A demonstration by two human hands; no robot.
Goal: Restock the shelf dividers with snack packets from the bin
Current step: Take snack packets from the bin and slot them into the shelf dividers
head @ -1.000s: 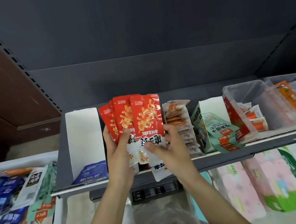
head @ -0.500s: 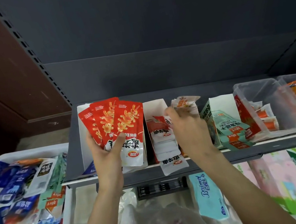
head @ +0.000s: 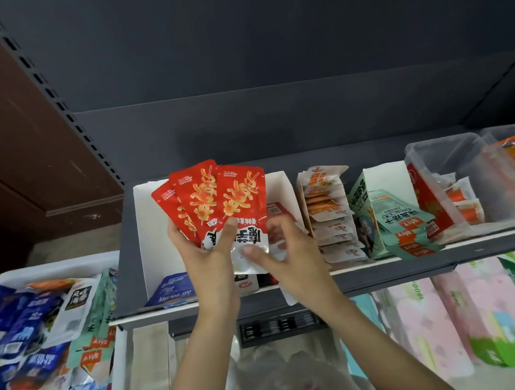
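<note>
My left hand (head: 210, 269) grips a fan of three red snack packets (head: 213, 198), held upright in front of the shelf. My right hand (head: 293, 256) has come up beside it; its thumb lies on the white lower part of the front packet and its fingers curl behind, pinching it. Behind the fan stands a white card divider (head: 282, 187) holding a few red packets, mostly hidden by my hands. At the left, the white bin (head: 58, 266) is full of mixed blue, white and red packets.
A wider white divider (head: 150, 232) at the left holds a blue packet (head: 170, 291). To the right are a row of orange-white packets (head: 330, 213), green packets (head: 399, 226) and clear tubs (head: 446, 158). Tissue packs (head: 437, 318) lie on the shelf below.
My right hand has come back from the divider, where it left a red packet, and now pinches the front packet of the fan. The fan shifted right.
</note>
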